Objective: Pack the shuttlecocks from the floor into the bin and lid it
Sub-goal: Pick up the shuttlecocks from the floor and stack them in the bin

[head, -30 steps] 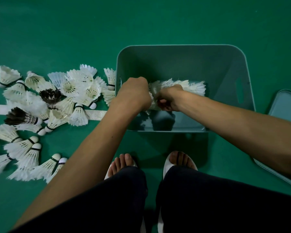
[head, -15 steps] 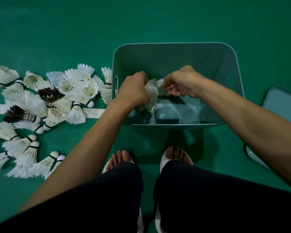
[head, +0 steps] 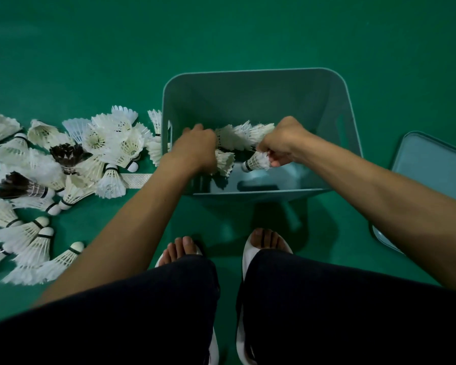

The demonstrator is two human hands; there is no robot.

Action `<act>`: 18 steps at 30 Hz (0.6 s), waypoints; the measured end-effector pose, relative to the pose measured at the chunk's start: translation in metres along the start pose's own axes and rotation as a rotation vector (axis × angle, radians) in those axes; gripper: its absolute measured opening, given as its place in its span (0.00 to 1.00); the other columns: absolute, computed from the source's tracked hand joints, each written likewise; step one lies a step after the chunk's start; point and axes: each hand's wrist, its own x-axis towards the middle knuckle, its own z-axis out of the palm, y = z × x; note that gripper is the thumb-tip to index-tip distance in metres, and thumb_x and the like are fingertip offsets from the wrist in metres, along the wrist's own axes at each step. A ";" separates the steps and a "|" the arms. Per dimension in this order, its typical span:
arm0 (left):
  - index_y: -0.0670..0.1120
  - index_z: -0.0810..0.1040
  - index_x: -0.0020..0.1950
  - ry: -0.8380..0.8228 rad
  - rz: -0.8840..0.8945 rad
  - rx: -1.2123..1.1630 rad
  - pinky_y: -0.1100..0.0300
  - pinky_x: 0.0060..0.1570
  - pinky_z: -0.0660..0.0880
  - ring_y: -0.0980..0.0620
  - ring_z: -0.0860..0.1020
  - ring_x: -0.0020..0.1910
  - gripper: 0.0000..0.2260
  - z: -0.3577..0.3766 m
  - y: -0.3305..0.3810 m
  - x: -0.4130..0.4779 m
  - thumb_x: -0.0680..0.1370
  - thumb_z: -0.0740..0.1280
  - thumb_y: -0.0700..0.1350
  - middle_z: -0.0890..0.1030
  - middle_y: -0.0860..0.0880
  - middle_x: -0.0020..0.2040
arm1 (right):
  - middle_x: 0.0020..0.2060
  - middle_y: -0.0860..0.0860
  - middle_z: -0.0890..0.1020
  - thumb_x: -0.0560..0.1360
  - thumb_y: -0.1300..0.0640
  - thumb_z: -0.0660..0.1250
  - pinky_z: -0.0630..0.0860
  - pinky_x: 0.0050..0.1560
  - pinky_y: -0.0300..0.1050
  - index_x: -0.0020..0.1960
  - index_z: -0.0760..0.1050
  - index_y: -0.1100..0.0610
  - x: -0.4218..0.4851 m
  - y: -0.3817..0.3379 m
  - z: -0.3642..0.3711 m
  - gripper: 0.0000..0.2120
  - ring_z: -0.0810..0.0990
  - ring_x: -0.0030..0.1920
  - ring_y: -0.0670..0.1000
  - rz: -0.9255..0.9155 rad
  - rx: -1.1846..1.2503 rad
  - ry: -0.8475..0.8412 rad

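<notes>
A teal plastic bin (head: 295,83) stands open on the green floor in front of my feet. Both my hands are inside it. My left hand (head: 195,150) grips a bunch of white shuttlecocks (head: 224,162) near the bin's left wall. My right hand (head: 282,143) holds another bunch of white shuttlecocks (head: 244,135), with one shuttlecock (head: 256,162) hanging below its fingers. A large pile of shuttlecocks (head: 63,169), mostly white with two dark-feathered ones, lies on the floor left of the bin. The bin's teal lid (head: 432,169) lies on the floor at the right.
A white court line (head: 137,177) runs under the pile on the left. My feet in white sandals (head: 267,243) stand just in front of the bin, and my dark trousers fill the bottom of the view. Green floor stretches beyond the bin.
My hands have drawn apart inside the bin, the right one moving right. The shuttlecock bunch has split between them, and the hands sit lower in the bin.
</notes>
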 end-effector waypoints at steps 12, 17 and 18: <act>0.41 0.74 0.70 -0.415 0.027 0.141 0.42 0.60 0.78 0.38 0.77 0.57 0.19 0.020 -0.007 0.022 0.79 0.64 0.37 0.67 0.40 0.69 | 0.29 0.52 0.73 0.83 0.63 0.56 0.80 0.39 0.47 0.44 0.71 0.59 0.043 -0.003 0.047 0.10 0.77 0.31 0.51 0.255 0.145 -0.325; 0.42 0.70 0.72 -0.436 0.022 0.159 0.39 0.62 0.76 0.36 0.75 0.62 0.22 0.020 -0.011 0.023 0.77 0.63 0.38 0.62 0.41 0.73 | 0.35 0.54 0.73 0.82 0.61 0.57 0.78 0.37 0.47 0.46 0.71 0.60 0.048 -0.008 0.045 0.08 0.77 0.34 0.52 0.214 0.197 -0.316; 0.43 0.70 0.73 -0.433 0.023 0.158 0.39 0.63 0.75 0.35 0.74 0.63 0.23 0.019 -0.011 0.023 0.77 0.63 0.38 0.62 0.41 0.74 | 0.35 0.54 0.73 0.82 0.60 0.60 0.79 0.37 0.47 0.46 0.71 0.60 0.048 -0.010 0.045 0.06 0.78 0.34 0.53 0.199 0.176 -0.308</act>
